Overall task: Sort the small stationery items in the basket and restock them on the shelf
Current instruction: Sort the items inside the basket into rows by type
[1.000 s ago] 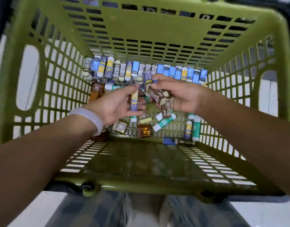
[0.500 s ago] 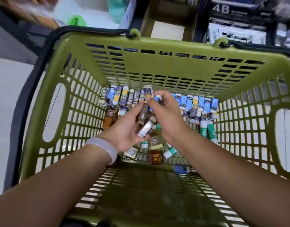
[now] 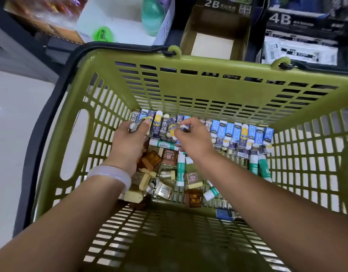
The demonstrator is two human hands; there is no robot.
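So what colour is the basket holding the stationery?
Olive green basket, seen in the head view.

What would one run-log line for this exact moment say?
stage: sorting in green basket | left hand: grips small eraser | right hand: pinches small eraser at sorted row | shelf: not yet restocked

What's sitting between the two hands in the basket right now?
Head view: upright erasers lined along the far wall show in the gap between left hand and right hand.
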